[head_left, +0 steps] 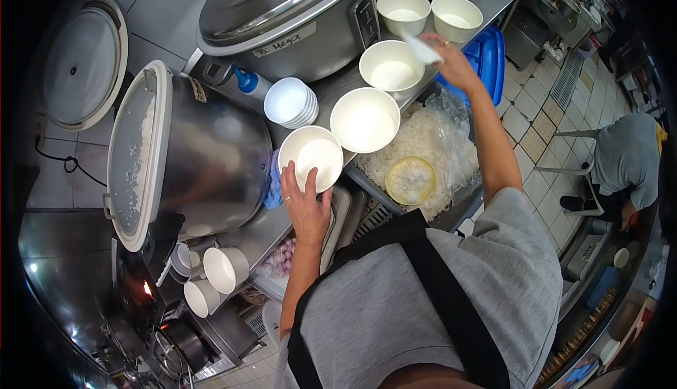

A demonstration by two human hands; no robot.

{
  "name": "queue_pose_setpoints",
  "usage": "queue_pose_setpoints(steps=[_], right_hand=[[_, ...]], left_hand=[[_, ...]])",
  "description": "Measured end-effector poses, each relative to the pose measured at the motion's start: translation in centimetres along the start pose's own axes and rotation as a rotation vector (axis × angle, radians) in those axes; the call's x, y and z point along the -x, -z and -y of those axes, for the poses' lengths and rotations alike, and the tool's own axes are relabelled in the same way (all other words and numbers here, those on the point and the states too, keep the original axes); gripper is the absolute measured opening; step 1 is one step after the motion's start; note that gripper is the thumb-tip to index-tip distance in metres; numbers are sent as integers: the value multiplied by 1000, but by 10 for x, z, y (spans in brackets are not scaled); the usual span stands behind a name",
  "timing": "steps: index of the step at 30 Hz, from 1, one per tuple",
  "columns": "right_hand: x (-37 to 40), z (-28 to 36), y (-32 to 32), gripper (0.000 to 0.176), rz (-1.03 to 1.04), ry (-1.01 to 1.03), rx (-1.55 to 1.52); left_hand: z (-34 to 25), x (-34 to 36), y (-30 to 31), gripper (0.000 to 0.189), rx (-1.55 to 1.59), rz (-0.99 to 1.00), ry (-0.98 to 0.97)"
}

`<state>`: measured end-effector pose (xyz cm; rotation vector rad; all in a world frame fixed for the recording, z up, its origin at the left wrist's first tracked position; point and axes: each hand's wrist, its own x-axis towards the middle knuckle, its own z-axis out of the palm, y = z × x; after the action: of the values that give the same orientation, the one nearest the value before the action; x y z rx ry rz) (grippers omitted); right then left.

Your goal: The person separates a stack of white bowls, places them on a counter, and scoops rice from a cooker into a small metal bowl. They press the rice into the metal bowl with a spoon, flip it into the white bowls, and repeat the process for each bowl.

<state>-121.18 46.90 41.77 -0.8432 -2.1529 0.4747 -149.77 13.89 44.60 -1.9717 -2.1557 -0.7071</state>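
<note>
My left hand [307, 209] is at the near rim of a white paper bowl [317, 165], fingertips over the edge and thumb against the outer side. Raised over the far bowls, my right hand [451, 61] grips a pale, flat thing [423, 49], too blurred by motion to name. Below it is another paper bowl [392, 70], with a further bowl [364, 120] between that one and the bowl at my left hand. Two more, a left bowl [403, 13] and a right bowl [457, 18], stand farther back. All these bowls look bare inside.
A bag-lined bin of cooked rice [448, 149] holds a yellow-rimmed container [410, 181]. Stacked small bowls [288, 101], a blue-capped bottle [252, 83], a lidded cooker [303, 44] and a tall rice pot [218, 156] line the counter. A flame [147, 288] burns lower left. A person [624, 160] is at right.
</note>
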Motion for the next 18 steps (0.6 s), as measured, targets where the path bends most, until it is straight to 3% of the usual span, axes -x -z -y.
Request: queue_pose_setpoints(steps=[3,9,12,13,16,17,18], right_hand=[[16,34,-6,40,229,-50,127],[24,28,-4,58,223,-167,334],[24,39,2,54,88,-144,284],[25,50,5,58,104,-220,248],[42,73,2,53,30,-25,112],[51,78,-4,48,99,57,44],[57,99,-6,45,231,-17,-157]], left_hand=[[2,-6,-4,54,-4,-5,-22],[4,-14,-11,49,-4,3,-32],[6,-14,-12,49,-10,-1,-37],[5,-12,-12,47,-15,-6,-14],[5,-11,-11,44,-4,-18,3],[6,-10,-12,44,4,-26,4],[7,-9,-12,44,12,-34,5]])
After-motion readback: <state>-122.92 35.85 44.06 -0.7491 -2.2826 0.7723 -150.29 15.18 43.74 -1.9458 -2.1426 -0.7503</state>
